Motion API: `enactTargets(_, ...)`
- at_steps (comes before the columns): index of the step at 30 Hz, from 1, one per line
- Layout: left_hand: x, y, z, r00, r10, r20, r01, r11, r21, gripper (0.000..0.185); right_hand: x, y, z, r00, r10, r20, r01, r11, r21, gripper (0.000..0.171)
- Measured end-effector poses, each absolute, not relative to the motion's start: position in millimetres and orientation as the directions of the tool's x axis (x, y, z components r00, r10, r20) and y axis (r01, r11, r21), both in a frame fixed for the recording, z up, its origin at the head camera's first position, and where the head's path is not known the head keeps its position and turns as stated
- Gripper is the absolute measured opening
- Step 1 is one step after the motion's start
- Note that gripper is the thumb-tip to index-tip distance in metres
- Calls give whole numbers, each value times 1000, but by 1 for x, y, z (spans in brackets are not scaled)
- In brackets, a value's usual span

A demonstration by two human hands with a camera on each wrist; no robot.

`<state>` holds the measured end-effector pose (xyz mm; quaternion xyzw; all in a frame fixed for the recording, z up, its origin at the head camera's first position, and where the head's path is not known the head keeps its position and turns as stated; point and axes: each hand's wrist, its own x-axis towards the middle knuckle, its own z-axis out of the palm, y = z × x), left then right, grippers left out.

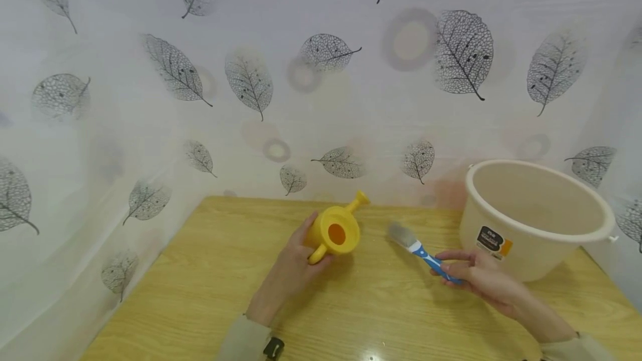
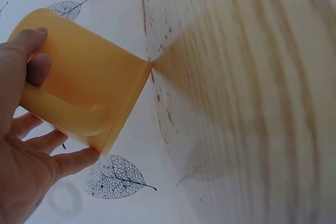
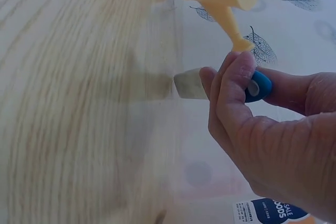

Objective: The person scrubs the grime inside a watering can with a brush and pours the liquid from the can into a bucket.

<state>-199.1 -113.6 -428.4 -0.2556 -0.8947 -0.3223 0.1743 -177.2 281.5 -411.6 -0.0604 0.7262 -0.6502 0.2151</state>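
Observation:
A small yellow watering can [image 1: 321, 233] is gripped by my left hand [image 1: 291, 272], thumb and fingers around its body beside the handle. Its mouth faces up toward the head view and its spout points to the far right. The left wrist view shows the can [image 2: 89, 72] tilted, with a lower corner at the tabletop. My right hand [image 1: 489, 283] pinches the blue and white handle of a brush [image 1: 426, 258]. Pale bristles on the brush [image 3: 190, 84] point toward the can and come down close to the table; whether they touch it I cannot tell.
A large cream bucket [image 1: 541, 199] with a black and orange label stands at the right, just behind my right hand. The wood-grain table [image 1: 215, 272] meets a leaf-patterned sheet [image 1: 251, 144] at its back. Small brownish spots [image 2: 169, 114] dot the tabletop near the can.

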Motion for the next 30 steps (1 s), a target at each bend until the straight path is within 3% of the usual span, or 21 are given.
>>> enactTargets(7,-199,-116,-429,-811,336,479,566,657,497,33,-175,274,-415,-914,-324,-244,180,215,-960,53)
enactTargets(16,-200,-118,-431,-809,324,491,567,650,506,35,-173,268,-418,-914,-324,-245,167,250,-954,45)
enactTargets(30,-202,-125,-435,-881,249,403,469,568,676,32,-171,263,-419,-892,-359,-273,126,381,-916,45)
